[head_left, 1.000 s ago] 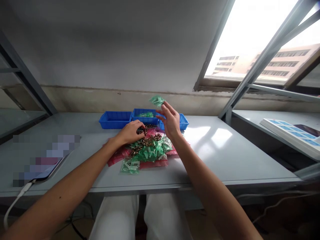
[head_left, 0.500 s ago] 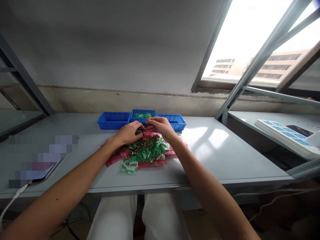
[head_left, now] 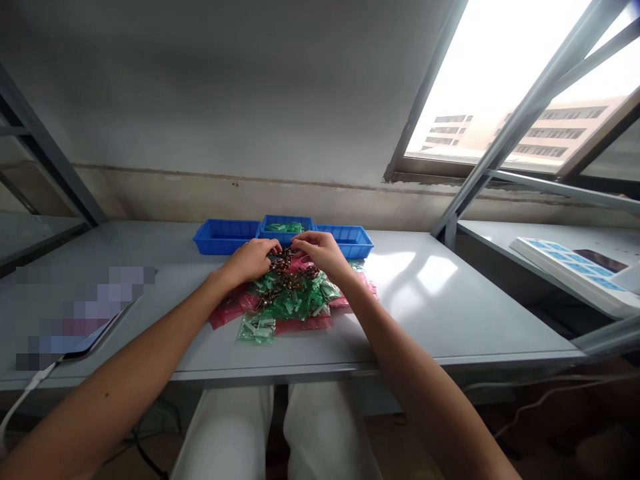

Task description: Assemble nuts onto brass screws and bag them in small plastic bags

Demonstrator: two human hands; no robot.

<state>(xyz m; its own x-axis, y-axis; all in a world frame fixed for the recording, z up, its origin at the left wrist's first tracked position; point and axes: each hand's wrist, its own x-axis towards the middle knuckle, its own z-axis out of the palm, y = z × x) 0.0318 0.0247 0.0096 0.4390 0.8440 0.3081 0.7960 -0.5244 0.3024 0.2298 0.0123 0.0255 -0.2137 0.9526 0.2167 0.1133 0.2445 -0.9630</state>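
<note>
A heap of small green packets (head_left: 295, 303), pink packets (head_left: 227, 312) and little brown metal parts (head_left: 286, 265) lies on the grey table (head_left: 450, 313). My left hand (head_left: 249, 259) and my right hand (head_left: 320, 251) are both at the heap's far side, fingers curled and pinching at the brown parts between them. What each pinch holds is too small to name. Behind the hands stand three blue trays in a row: the left tray (head_left: 225, 237), the middle tray (head_left: 287, 223) with green packets in it, and the right tray (head_left: 350, 240).
A phone on a white cable (head_left: 30, 390) lies at the table's left. A metal frame post (head_left: 470, 190) rises at the right. A side shelf there carries a white and blue box (head_left: 575, 270). A window is above it.
My right hand, raised with open fingers beside a green packet in the air, has come down to the heap beside my left hand. A green packet now lies in the middle tray.
</note>
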